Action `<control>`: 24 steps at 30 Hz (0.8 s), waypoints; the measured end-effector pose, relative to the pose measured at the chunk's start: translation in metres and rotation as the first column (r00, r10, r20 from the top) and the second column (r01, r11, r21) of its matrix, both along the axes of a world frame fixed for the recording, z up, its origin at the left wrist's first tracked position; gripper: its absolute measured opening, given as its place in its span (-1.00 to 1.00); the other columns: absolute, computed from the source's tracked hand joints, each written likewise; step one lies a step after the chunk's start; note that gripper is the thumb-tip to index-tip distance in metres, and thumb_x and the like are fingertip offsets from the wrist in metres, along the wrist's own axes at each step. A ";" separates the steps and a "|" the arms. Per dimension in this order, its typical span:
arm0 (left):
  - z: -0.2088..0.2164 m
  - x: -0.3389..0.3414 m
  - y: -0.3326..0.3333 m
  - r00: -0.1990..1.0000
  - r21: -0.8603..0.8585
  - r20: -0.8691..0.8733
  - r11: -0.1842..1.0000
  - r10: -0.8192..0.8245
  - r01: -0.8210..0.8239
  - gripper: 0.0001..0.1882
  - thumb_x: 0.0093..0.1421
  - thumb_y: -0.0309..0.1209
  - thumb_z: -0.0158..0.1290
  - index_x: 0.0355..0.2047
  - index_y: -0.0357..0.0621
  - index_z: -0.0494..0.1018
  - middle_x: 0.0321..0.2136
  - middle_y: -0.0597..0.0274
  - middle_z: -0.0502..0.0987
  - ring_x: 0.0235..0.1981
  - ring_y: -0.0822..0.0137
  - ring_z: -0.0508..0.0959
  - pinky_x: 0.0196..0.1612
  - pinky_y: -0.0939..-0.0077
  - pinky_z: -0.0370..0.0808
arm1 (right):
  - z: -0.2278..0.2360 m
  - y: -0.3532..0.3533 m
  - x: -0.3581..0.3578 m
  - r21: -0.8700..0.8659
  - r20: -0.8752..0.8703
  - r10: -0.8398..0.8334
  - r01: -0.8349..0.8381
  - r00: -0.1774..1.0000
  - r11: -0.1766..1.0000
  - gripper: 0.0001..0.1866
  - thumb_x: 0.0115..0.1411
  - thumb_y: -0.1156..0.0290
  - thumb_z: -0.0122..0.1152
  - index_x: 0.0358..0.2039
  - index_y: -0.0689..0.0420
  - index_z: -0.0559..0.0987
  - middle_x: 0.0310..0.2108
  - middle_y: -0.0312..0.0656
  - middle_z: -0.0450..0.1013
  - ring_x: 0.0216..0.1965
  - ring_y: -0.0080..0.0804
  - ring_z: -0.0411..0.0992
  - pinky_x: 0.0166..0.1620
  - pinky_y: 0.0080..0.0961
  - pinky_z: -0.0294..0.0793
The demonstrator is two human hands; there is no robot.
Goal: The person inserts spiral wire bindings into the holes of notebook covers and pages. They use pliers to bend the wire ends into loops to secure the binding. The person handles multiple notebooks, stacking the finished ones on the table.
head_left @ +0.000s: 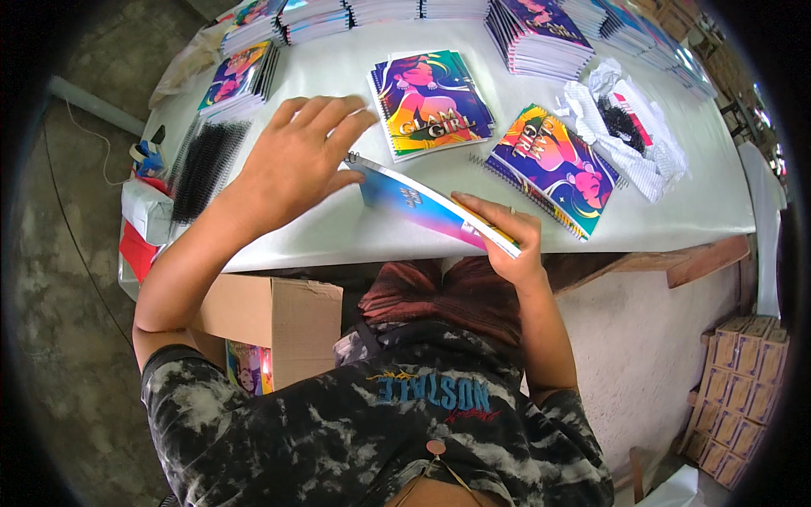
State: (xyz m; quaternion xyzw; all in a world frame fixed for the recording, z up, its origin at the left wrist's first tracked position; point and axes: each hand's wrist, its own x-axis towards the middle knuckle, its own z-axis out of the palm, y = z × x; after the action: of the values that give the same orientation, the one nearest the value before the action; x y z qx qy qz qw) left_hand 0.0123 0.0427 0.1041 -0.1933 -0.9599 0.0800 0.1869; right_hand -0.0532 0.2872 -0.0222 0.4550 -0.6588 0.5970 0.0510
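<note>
My right hand (pixel 514 241) grips a thin notebook (pixel 422 215) by its near right end and tilts it on edge over the table's front. Its blue-to-pink cover faces me, and a bit of wire coil shows at its far left corner. Beside that corner hovers my left hand (pixel 304 160), fingers stretched out and thumb apart; whether the thumb touches the coil I cannot tell. Just beyond lies a small stack of colourful notebooks (pixel 432 101). To the right rests another stack (pixel 557 169), turned at an angle, with coils sticking out at its corners.
Loose black spiral coils (pixel 207 165) lie left of my left arm, near a white packet (pixel 145 211). Crumpled white wrapping (pixel 667 160) holds more coils on the right. Notebook piles (pixel 541 38) line the table's far side. Below stands an open cardboard box (pixel 306 329).
</note>
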 end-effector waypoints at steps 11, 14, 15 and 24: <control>-0.145 0.021 -0.021 0.980 0.285 -0.197 0.955 -0.019 0.076 0.15 -0.14 0.42 -0.15 0.19 -0.34 -0.01 0.25 -0.18 -0.11 0.28 -0.21 -0.21 0.17 -0.27 -0.44 | -0.004 -0.005 0.007 -0.043 -0.116 -0.046 0.041 0.992 0.998 -0.65 -0.01 0.58 0.17 -0.14 0.28 0.52 -0.17 -0.04 0.49 -0.17 -0.24 0.50 -0.11 -0.50 0.47; -0.122 0.020 -0.017 0.866 -0.113 -0.431 0.967 -0.254 0.228 0.17 -0.09 0.48 -0.32 0.23 -0.32 -0.13 0.24 -0.29 -0.18 0.27 -0.25 -0.30 0.15 -0.27 -0.51 | -0.007 0.001 0.007 -0.074 -0.082 -0.031 0.025 0.996 0.997 -0.71 0.04 0.58 0.09 -0.19 0.35 0.52 -0.21 0.04 0.50 -0.18 -0.19 0.51 -0.10 -0.47 0.45; -0.107 0.008 -0.017 0.828 0.041 -0.551 0.988 -0.104 0.152 0.19 -0.10 0.49 -0.35 0.24 -0.31 -0.20 0.25 -0.27 -0.24 0.27 -0.22 -0.37 0.15 -0.27 -0.53 | -0.007 0.001 0.012 -0.067 -0.106 -0.003 -0.004 0.994 0.998 -0.72 0.04 0.58 0.09 -0.19 0.35 0.52 -0.22 0.04 0.50 -0.18 -0.18 0.51 -0.10 -0.46 0.46; -0.130 0.018 -0.009 0.774 0.118 -0.612 0.949 -0.163 0.293 0.14 -0.05 0.37 -0.23 0.21 -0.42 -0.18 0.24 -0.20 -0.16 0.24 -0.15 -0.20 0.15 -0.16 -0.32 | -0.006 0.000 0.013 -0.100 -0.178 0.034 -0.053 0.983 0.994 -0.67 0.04 0.43 0.17 -0.19 0.35 0.52 -0.26 0.06 0.50 -0.25 -0.16 0.53 -0.18 -0.42 0.51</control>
State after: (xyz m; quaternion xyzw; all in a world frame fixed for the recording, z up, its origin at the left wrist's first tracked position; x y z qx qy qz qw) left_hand 0.0306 0.0333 -0.0259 -0.2535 -0.8248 0.0132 0.5053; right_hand -0.0406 0.2870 -0.0280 0.5169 -0.6095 0.5891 0.1197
